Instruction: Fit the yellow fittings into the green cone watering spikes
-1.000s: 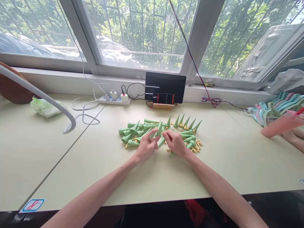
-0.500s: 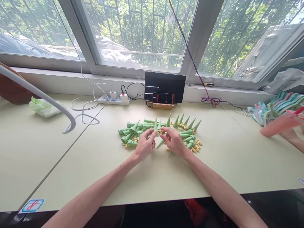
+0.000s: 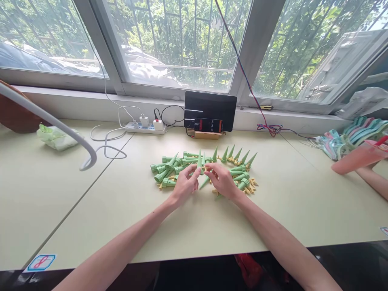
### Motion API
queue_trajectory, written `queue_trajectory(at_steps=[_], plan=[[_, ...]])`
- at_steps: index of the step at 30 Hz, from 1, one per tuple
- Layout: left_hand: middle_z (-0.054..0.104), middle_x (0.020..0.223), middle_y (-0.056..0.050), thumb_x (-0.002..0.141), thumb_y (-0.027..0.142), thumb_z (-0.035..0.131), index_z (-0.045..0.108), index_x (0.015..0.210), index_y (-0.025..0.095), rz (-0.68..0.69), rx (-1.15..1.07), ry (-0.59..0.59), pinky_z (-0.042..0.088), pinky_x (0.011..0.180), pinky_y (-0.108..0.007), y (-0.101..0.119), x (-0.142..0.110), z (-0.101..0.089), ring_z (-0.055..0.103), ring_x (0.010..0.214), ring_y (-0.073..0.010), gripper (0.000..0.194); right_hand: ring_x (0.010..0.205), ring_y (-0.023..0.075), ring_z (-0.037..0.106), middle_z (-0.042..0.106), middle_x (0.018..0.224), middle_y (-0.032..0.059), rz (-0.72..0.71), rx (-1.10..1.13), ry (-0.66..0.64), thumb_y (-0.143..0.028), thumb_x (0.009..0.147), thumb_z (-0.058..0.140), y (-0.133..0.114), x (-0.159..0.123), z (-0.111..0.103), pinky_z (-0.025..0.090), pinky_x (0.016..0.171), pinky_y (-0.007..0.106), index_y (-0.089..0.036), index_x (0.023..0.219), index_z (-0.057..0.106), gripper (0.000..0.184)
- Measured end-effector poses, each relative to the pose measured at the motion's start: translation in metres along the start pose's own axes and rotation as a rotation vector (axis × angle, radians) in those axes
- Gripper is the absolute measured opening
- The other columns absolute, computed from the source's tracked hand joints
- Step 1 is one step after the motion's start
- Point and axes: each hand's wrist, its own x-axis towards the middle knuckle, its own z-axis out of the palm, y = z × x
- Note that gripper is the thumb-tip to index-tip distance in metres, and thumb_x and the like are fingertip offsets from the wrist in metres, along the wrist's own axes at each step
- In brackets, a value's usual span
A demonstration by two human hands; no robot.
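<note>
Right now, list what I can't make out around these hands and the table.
In the head view:
Lower part of the green cone: partly covered by the left hand.
Whether the right hand grips a yellow piece: too small.
End of the other person's forearm: behind the pink cup.
Brown object: cut off by the left edge.

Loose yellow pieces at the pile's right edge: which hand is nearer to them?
Right. The right hand is just left of the yellow pieces; the left hand is farther left, holding a green cone.
</note>
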Motion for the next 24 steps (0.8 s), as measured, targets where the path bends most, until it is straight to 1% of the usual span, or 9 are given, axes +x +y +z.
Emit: queue_trajectory(at_steps=[4,8,12,16,17,19,22,24], plan=[[0.056,0.062,0.004,0.087,0.049,0.060,0.061,0.113,0.017,0.019,0.023,0.006,0.036,0.036,-0.019,-0.001,0.000,-0.001,0.045,0.038,-0.0067,0.040,0.066,0.0152,0.058,0.067,0.092,0.0063,0.014,0.010,-0.002,-0.030,0.097,0.052,0.000,0.000,0.000,0.050,0.062,0.028,-0.020,0.112,0.060,0.020],[0.054,0.062,0.004,0.086,0.047,0.062,0.062,0.114,0.019,0.023,0.028,0.013,0.037,0.035,-0.019,-0.004,0.000,-0.002,0.046,0.038,-0.0070,0.040,0.063,0.0150,0.056,0.066,0.087,0.0054,0.028,0.015,0.001,-0.031,0.097,0.052,-0.001,0.000,-0.001,0.049,0.061,0.028,-0.020,0.109,0.061,0.019],[0.059,0.078,0.000,0.084,0.048,0.064,0.063,0.113,0.019,0.011,0.037,0.036,0.038,0.034,-0.019,-0.006,0.001,-0.002,0.048,0.039,-0.0055,0.041,0.064,0.0149,0.056,0.066,0.086,0.0053,0.033,0.020,0.000,-0.030,0.097,0.051,-0.001,0.000,-0.001,0.048,0.062,0.028,-0.019,0.107,0.061,0.017],[0.063,0.086,-0.003,0.083,0.048,0.065,0.061,0.120,0.019,-0.004,0.056,0.036,0.039,0.035,-0.020,-0.008,0.001,-0.001,0.049,0.040,-0.0059,0.047,0.065,0.0150,0.057,0.065,0.082,0.0045,0.039,0.015,-0.002,-0.029,0.097,0.050,-0.001,0.000,-0.001,0.047,0.062,0.027,-0.018,0.103,0.061,0.016],[0.064,0.084,-0.003,0.083,0.047,0.066,0.060,0.121,0.019,-0.006,0.057,0.035,0.040,0.035,-0.020,-0.009,0.001,-0.002,0.050,0.040,-0.0066,0.048,0.065,0.0150,0.057,0.065,0.081,0.0042,0.040,0.013,-0.001,-0.029,0.097,0.050,-0.001,0.000,-0.001,0.047,0.062,0.027,-0.018,0.102,0.061,0.016],[0.063,0.071,0.000,0.083,0.047,0.065,0.060,0.122,0.020,-0.007,0.058,0.025,0.040,0.036,-0.021,-0.010,0.001,-0.002,0.049,0.040,-0.0084,0.048,0.064,0.0148,0.057,0.064,0.079,0.0034,0.041,0.010,-0.001,-0.029,0.098,0.049,-0.002,0.000,-0.002,0.046,0.062,0.026,-0.019,0.100,0.060,0.016],[0.052,0.047,0.005,0.085,0.046,0.064,0.058,0.126,0.019,-0.006,0.072,0.000,0.041,0.039,-0.021,-0.012,0.000,-0.003,0.048,0.039,-0.0110,0.049,0.062,0.0144,0.055,0.061,0.075,0.0024,0.039,0.004,-0.004,-0.029,0.098,0.047,-0.003,0.001,-0.002,0.045,0.060,0.026,-0.019,0.097,0.060,0.017],[0.050,0.042,0.006,0.085,0.046,0.064,0.058,0.127,0.019,-0.002,0.081,-0.009,0.042,0.040,-0.022,-0.012,0.000,-0.003,0.048,0.038,-0.0121,0.050,0.060,0.0142,0.053,0.060,0.073,0.0019,0.039,-0.005,-0.009,-0.029,0.099,0.046,-0.003,0.001,-0.003,0.044,0.060,0.026,-0.019,0.095,0.060,0.018]])
